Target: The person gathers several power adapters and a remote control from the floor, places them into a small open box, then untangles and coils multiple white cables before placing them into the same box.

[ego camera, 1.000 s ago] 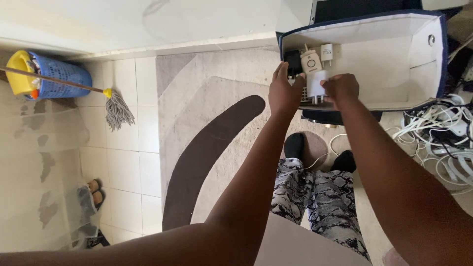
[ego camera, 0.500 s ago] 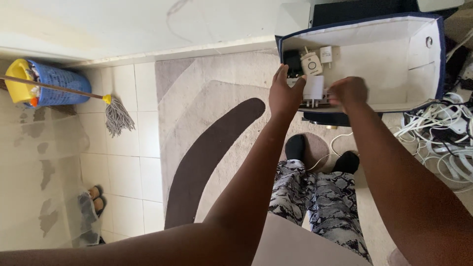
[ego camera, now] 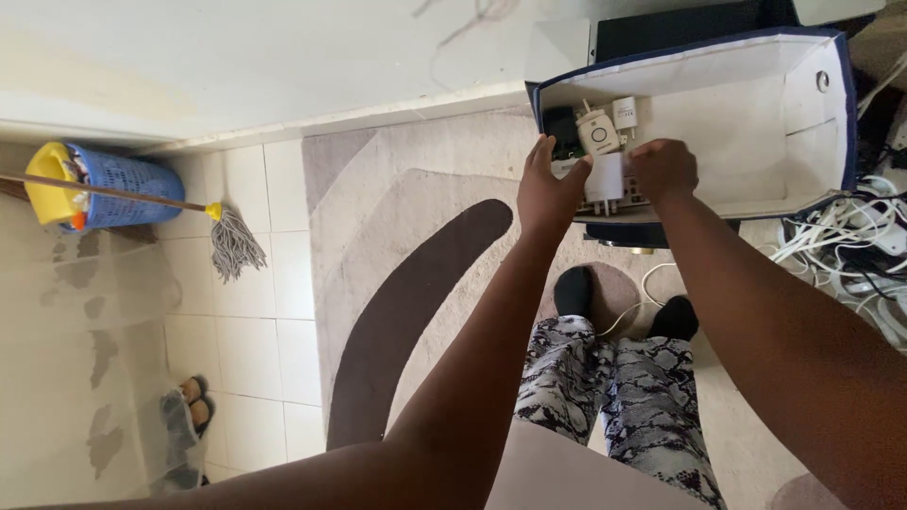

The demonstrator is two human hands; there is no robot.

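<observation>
— Where are your hands?

— Both are at the near left corner of the box (ego camera: 756,113). Your left hand (ego camera: 546,189) lies flat against its outer edge, fingers together and straight. Your right hand (ego camera: 664,170) is curled, fingertips on a white adapter (ego camera: 605,178).

— And the adapter?

— It sits between your hands, prongs toward you. Just beyond it lie a round-faced white plug (ego camera: 597,132), a small white charger (ego camera: 624,111) and a black adapter (ego camera: 562,127). White cables (ego camera: 841,246) pile up right of your right arm.
</observation>
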